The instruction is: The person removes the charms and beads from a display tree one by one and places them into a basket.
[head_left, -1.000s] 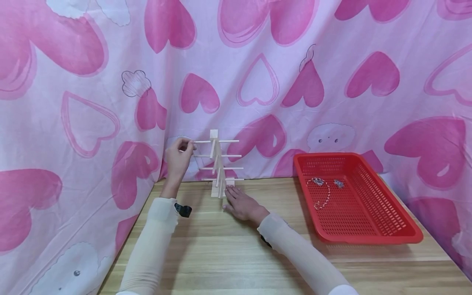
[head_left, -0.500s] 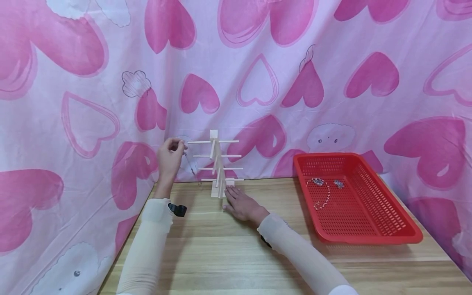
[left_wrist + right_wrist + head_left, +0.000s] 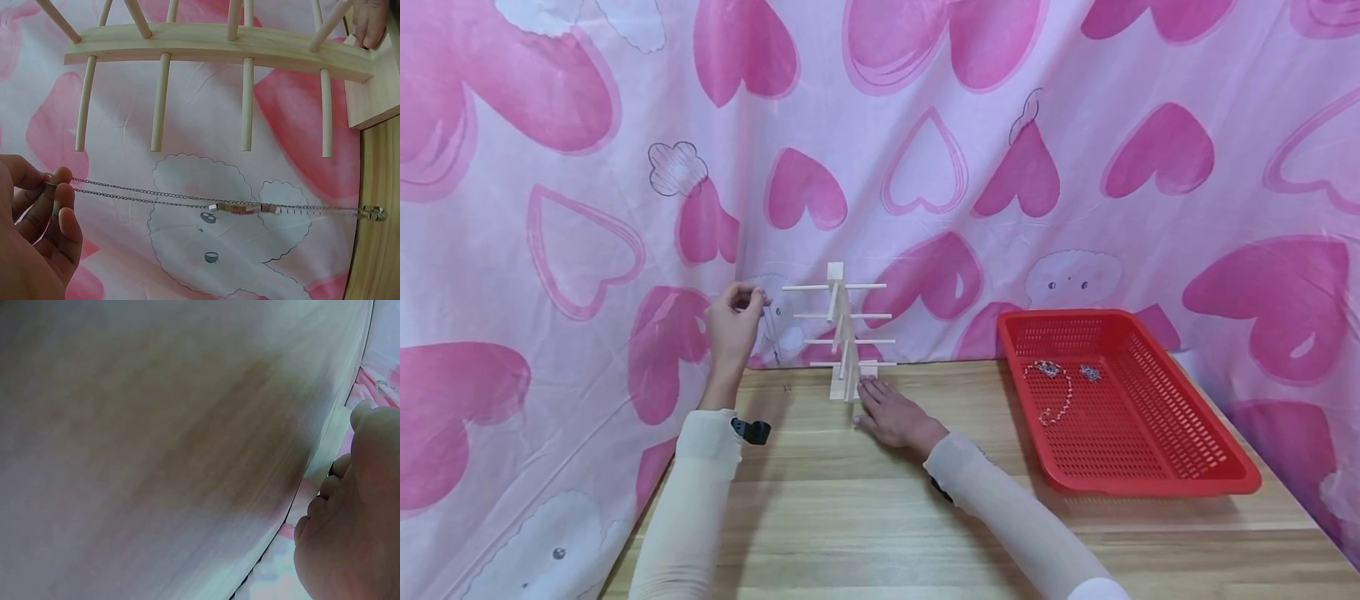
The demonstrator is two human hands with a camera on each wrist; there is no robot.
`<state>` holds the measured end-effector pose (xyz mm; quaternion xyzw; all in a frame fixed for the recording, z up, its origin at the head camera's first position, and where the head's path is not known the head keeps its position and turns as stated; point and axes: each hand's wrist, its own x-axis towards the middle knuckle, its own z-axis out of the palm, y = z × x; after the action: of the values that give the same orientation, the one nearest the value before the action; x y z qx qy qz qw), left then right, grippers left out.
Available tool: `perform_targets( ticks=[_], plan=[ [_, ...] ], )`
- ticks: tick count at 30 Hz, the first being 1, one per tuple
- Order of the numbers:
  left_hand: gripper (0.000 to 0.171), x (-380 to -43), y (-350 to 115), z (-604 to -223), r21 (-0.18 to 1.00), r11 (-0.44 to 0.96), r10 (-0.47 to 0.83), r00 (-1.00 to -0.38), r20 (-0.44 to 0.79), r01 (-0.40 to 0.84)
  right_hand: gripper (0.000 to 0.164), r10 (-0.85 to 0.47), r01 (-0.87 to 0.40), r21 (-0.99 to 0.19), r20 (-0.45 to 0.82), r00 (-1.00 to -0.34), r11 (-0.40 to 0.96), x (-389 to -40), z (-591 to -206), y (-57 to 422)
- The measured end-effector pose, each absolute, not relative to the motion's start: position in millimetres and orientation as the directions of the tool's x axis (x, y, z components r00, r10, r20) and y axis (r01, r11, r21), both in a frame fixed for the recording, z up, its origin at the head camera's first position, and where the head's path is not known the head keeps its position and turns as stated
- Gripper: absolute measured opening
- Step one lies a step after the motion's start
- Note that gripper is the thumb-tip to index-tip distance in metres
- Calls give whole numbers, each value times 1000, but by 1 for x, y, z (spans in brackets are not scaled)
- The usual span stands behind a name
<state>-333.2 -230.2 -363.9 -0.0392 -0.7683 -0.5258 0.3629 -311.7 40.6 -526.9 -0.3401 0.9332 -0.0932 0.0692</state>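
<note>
Thumb and fingertips of my left hand [image 3: 734,323] pinch a thin chain necklace [image 3: 240,209] with small square beads midway along it. It hangs from the fingers in two strands, and a small clasp-like cluster [image 3: 375,213] is at its lower end. Just to the right stands a pale wooden peg rack [image 3: 843,327], with rows of round pegs on both sides of an upright; the necklace hangs apart from the peg ends. My right hand [image 3: 895,414] lies with its fingers extended on the rack's base, beside the foot of the upright.
A red plastic basket [image 3: 1138,487] stands on the right of the wood-grain table [image 3: 865,517]. Inside it lie a beaded chain [image 3: 1067,396] and a small silvery clump [image 3: 1089,373]. Pink heart-patterned cloth [image 3: 925,158] closes off the back and sides.
My left hand has moved left, away from the end of the top peg, drawing the necklace clear of the rack. The right hand and the basket have stayed put.
</note>
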Motion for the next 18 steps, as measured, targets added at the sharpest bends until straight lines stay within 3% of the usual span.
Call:
perform_targets(
  ticks=[18],
  plan=[
    [17,-322,-234,-360,763,480,-324,-720,614,434,73,-634,-603,-239,-82,-769,761,-314,-528,40]
  ],
)
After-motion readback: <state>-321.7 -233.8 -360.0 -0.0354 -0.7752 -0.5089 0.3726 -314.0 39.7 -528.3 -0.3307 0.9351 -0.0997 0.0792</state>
